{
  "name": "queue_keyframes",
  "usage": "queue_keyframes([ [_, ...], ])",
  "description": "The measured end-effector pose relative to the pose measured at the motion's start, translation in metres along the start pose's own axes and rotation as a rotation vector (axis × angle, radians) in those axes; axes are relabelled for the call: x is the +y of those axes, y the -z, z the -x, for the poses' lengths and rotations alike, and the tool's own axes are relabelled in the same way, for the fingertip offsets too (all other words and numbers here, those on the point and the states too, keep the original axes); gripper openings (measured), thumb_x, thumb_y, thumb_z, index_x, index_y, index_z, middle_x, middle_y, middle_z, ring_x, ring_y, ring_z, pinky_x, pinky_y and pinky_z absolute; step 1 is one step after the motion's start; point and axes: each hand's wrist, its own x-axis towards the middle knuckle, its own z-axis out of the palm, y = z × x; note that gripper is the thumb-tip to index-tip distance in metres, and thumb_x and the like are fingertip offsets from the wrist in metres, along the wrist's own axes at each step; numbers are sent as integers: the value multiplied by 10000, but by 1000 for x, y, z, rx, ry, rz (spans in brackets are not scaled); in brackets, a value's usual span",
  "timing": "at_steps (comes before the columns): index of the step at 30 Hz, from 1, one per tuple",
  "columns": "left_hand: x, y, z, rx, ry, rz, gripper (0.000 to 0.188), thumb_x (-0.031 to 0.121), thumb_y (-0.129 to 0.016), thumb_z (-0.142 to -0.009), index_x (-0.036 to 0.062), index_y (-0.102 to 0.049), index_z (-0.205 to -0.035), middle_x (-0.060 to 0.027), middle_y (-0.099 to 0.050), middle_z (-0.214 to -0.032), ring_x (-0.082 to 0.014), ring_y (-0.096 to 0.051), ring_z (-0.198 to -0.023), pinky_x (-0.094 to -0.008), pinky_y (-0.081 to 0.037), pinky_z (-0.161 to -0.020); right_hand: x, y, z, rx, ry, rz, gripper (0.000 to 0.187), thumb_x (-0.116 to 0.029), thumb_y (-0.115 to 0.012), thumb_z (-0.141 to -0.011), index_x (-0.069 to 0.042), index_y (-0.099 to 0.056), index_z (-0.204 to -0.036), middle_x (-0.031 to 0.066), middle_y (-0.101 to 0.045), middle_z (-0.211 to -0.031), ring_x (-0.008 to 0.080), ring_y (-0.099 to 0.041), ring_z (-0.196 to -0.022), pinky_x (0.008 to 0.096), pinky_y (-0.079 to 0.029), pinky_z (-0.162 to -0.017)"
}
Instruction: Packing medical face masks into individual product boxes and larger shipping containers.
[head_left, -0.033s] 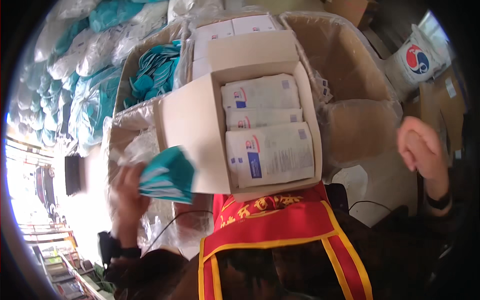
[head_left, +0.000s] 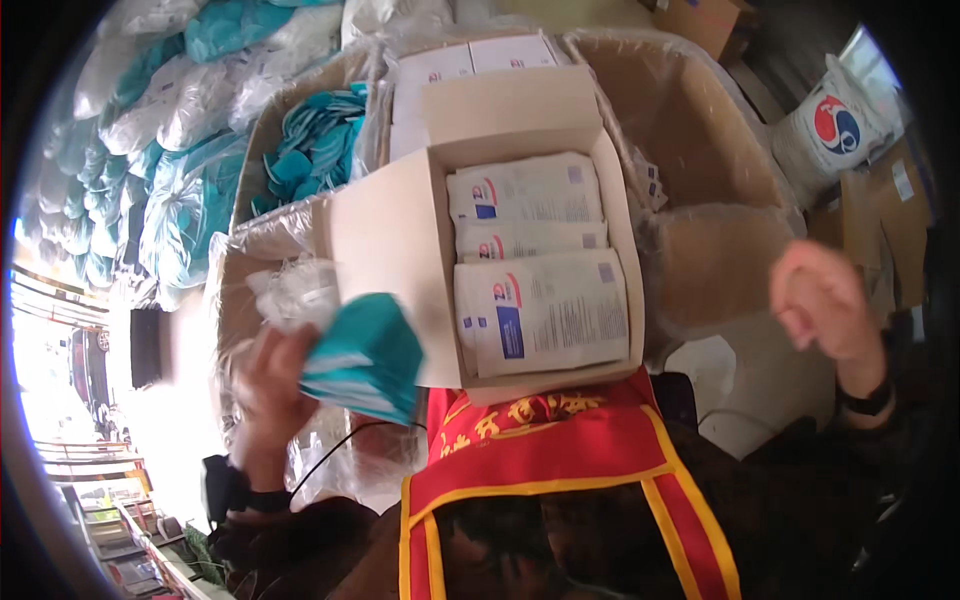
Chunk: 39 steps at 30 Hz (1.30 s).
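Head view: left hand grips a folded teal pack, fingers wrapped around its left edge; motion blur, so exact finger placement is unclear. Crumpled clear plastic wrap sits just above that grip. Right of the pack, touching or overlapping it, is the open white carton with three white sealed pouches lying flat inside. Right hand is raised well right of the carton, holding nothing, fingers loosely curled.

You've got bright daylight far left, clear bags of teal stuff piled behind, empty cardboard bins on the right.
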Motion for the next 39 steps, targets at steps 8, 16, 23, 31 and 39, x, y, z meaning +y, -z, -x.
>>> queue_keyframes([
  [8,55,-10,-26,124,-342,307,396,235,-714,-632,60,-651,-982,-131,-599,-903,-280,-641,-644,-376,-548,-567,5,-75,-98,-342,231,-692,278,-263,-504,-1003,-36,-598,-875,3,-566,-708,62,-491,-527,200,-387,-459],
  [16,69,-14,-38,99,-422,394,391,166,-712,-610,62,-646,-981,-127,-582,-903,-257,-640,-642,-354,-557,-570,-32,-110,-138,-508,426,-349,239,-241,-571,-998,-10,-629,-984,20,-607,-820,76,-549,-702,201,-461,-605],
  [23,71,-20,-37,94,-404,406,393,159,-702,-624,60,-644,-999,-134,-584,-915,-260,-645,-655,-360,-562,-586,-31,-120,-147,-541,612,-124,206,-199,-579,-1003,-10,-646,-1048,2,-653,-912,85,-583,-852,247,-484,-766],
  [31,79,-13,-57,18,-469,377,338,125,-710,-644,52,-615,-961,-112,-591,-892,-273,-652,-650,-354,-568,-585,-51,-136,-129,-471,707,102,178,-200,-645,-942,-24,-621,-928,91,-623,-689,155,-588,-611,307,-460,-598],
  [39,78,-12,-43,57,-395,396,466,203,-769,-704,61,-618,-1121,-64,-572,-805,-238,-670,-643,-355,-582,-572,-31,-118,-94,-451,742,159,145,-157,-605,-842,-51,-574,-749,143,-576,-604,346,-601,-569,407,-458,-534],
])
